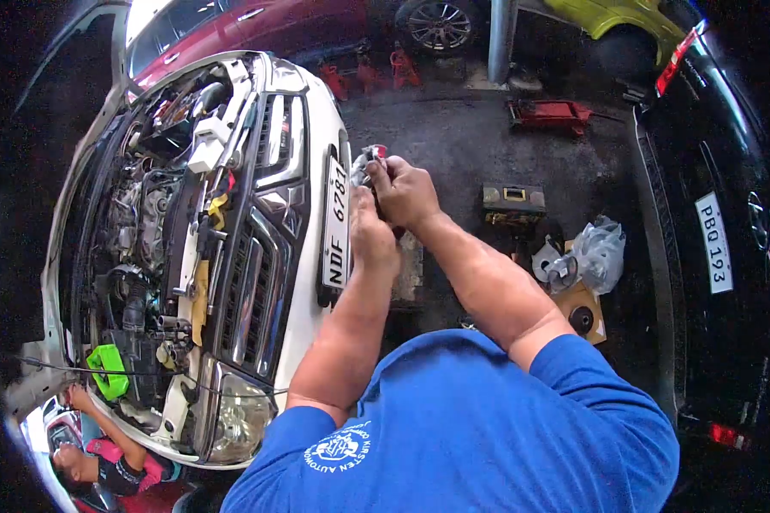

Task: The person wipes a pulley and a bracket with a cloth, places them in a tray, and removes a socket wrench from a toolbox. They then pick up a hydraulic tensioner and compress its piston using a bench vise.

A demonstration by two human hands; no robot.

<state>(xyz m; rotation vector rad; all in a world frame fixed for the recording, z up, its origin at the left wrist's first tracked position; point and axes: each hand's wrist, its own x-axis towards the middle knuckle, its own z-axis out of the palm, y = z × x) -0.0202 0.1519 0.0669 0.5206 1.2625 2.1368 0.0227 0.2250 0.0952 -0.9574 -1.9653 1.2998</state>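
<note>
Both of my hands are together in front of the white car's bumper, beside its number plate (336, 221). My right hand (406, 192) is closed, thumb and fingers pinching a small grey-and-red part (376, 153) whose kind I cannot make out. Just below and to the left, my left hand (371, 229) is closed too, its fingers curled up against the same part. The fingers hide most of what lies between the hands. Left of them is the car's chrome grille (252, 282).
The engine bay (150, 201) stands open, with tools along its front edge and a green tray (109, 373). Another person (115, 453) reaches in at lower left. On the floor are a toolbox (513, 202), a plastic bag (599, 252), a red floor jack (547, 114) and jack stands (404, 68).
</note>
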